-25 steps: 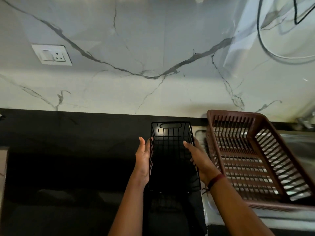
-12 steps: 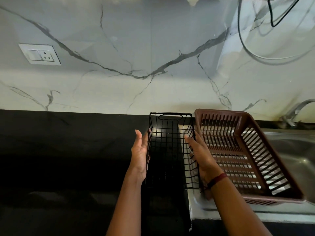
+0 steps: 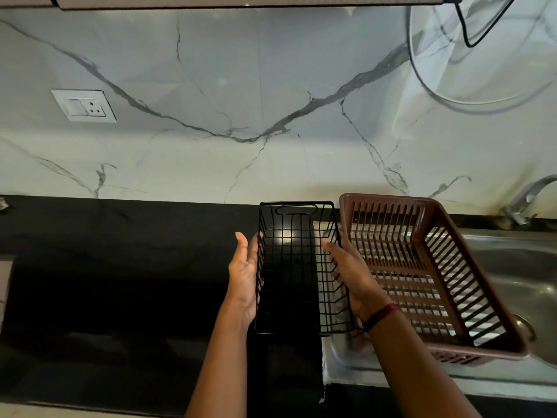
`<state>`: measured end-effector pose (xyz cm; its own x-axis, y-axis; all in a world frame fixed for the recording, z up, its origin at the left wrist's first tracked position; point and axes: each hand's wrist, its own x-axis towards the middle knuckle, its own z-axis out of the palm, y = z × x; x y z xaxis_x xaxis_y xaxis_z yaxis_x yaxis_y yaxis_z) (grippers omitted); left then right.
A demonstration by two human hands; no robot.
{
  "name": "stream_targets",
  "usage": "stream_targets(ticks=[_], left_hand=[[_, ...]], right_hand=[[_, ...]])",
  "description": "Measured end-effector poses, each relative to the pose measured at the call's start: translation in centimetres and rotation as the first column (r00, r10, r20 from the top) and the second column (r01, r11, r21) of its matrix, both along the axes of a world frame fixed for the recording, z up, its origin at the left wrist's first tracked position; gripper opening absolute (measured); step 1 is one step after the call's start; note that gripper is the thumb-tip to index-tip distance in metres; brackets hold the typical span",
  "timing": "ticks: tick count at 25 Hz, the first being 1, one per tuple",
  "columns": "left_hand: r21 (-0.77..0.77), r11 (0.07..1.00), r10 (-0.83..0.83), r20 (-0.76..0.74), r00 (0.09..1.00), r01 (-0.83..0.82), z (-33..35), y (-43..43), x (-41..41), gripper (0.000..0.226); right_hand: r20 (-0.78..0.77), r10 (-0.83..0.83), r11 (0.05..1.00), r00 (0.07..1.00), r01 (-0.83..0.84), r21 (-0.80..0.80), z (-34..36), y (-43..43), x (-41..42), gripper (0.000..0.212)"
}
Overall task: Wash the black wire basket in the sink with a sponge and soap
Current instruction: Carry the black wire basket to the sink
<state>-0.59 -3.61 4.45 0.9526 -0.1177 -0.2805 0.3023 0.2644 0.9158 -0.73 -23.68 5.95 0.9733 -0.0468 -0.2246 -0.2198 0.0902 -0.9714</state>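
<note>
While my left hand [image 3: 244, 276] and right hand [image 3: 349, 276] press flat against its long sides, fingers straight rather than curled round the wires, the black wire basket [image 3: 294, 267] is held between them, over the line where the dark counter [image 3: 120, 267] meets the steel sink [image 3: 512, 263]. Just beside my right hand, a brown plastic crate [image 3: 391, 199] lies tilted across the sink. Leftward, the counter runs wide.

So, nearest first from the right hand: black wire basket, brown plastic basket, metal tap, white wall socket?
1. Black wire basket: touches right hand.
2. Brown plastic basket: just right.
3. Metal tap: far right.
4. White wall socket: far left.
</note>
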Motion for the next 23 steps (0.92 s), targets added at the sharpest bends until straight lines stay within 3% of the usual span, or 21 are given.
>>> stream_targets(ticks=[6, 10, 13, 20, 23], left_hand=[[-0.026, 0.997, -0.071, 0.028, 0.997, 0.072, 1.4, -2.2, 0.7, 0.103], [0.003, 0.993, -0.114, 0.035, 0.993, 0.114, 1.5, -3.5, 1.3, 0.122], [-0.005, 0.988, -0.153, 0.041, 0.987, 0.153, 1.3, -4.8, 1.7, 0.126], [-0.043, 0.969, -0.243, 0.033, 0.97, 0.244, 1.2, -9.3, 2.8, 0.104], [-0.144, 0.946, -0.283, 0.076, 0.956, 0.291, 0.7, -11.3, 2.8, 0.099]], right_hand=[[0.043, -0.053, 0.998, 0.998, 0.051, 0.028, 1.0, -2.0, -0.4, 0.063], [0.034, -0.112, 0.99, 0.993, 0.108, 0.093, 1.6, -3.4, -1.1, 0.063], [0.052, -0.155, 0.984, 0.987, 0.15, 0.096, 2.2, -4.6, -1.9, 0.05], [0.022, -0.26, 0.958, 0.965, 0.255, 0.131, 1.0, -8.5, -3.2, 0.091], [0.009, -0.329, 0.931, 0.944, 0.323, 0.173, 0.6, -10.1, -4.5, 0.089]])
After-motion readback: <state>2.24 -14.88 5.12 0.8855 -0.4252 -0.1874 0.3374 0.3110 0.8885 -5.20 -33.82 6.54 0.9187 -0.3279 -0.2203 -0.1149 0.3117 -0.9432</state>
